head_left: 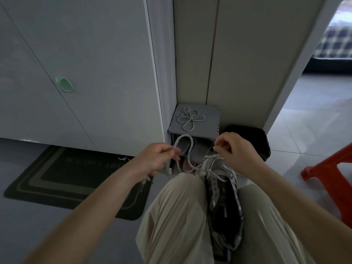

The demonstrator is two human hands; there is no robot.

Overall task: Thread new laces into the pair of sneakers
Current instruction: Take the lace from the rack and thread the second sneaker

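Observation:
A grey, black and white sneaker (224, 199) is wedged between my knees, toe pointing away from me. A white lace (185, 141) runs through its front eyelets and loops up to the left. My left hand (156, 161) grips that looped part, with the lace's tail hanging below the fist. My right hand (230, 147) pinches the other end of the lace just above the sneaker's toe. A second white lace (189, 119) lies coiled on top of a small grey shoe rack (211, 128).
The rack stands against a white wall corner with grey slippers (192, 151) inside it. A black bin (255, 140) sits right of it, a red plastic stool (331, 178) far right, and a dark doormat (70, 178) on the left floor.

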